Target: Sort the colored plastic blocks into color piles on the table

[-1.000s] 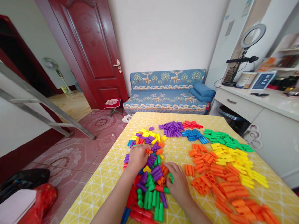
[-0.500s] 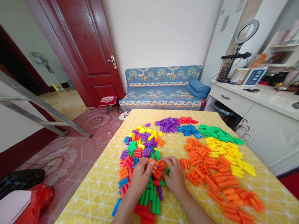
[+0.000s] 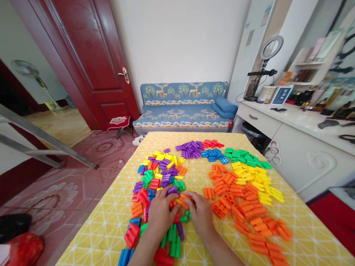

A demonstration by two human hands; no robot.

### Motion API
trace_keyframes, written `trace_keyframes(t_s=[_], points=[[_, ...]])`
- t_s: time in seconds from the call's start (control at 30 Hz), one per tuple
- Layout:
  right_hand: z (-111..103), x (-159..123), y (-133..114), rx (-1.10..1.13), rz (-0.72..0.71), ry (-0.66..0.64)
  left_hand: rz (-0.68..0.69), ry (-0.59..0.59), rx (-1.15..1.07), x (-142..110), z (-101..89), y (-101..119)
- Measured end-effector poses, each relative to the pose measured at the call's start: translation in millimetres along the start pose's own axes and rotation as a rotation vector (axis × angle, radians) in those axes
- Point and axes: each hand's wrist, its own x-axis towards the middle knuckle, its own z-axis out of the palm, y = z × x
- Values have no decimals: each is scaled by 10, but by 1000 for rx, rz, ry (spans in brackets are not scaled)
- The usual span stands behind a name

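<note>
Left hand (image 3: 161,210) and right hand (image 3: 201,212) nearly meet, each pinched, as far as I can tell remotely, on orange pieces (image 3: 184,201) at the mixed heap (image 3: 155,184), presumably facing so each steadies what the other grips.

Beyond the grip I see a blue patterned sofa (image 3: 180,109) before a white wall (image 3: 185,42); left of the grip, a dark-red door (image 3: 93,60) and reddish floor tiles (image 3: 105,159); to its right, a white dresser (image 3: 302,151).

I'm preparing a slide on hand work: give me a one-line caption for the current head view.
Left hand and right hand handle orange pieces beside color-grouped piles.
</note>
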Motion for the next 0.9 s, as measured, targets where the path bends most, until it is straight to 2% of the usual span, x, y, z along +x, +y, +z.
trace_keyframes(t_s=[0.13,0.2,0.33,0.4,0.47,0.53,0.6,0.67,0.73,0.8,0.9], points=[[-50,-15,15,297,192,46,28,41,-108,-28,0,-30],[-72,-7,-11,369,224,51,56,50,-183,-49,-16,-2],[-72,-12,-135,407,212,28,88,11,-266,-42,-43,60],[-75,-33,-194,405,264,13,63,18,-272,-21,-40,40],[-134,-50,-219,383,349,54,41,52,-288,-3,-28,-20],[-290,-37,-189,310,379,170,32,97,-303,2,-15,-92],[-546,21,-89,177,327,307,44,134,-304,-6,-1,-146],[-856,113,88,6,253,384,67,152,-288,-19,13,-168],[-1149,211,319,-174,210,357,73,157,-269,-29,29,-166],[-1364,282,544,-324,203,259,59,160,-259,-31,42,-157],[-1475,312,703,-502,213,174,44,159,-258,-24,50,-156]])
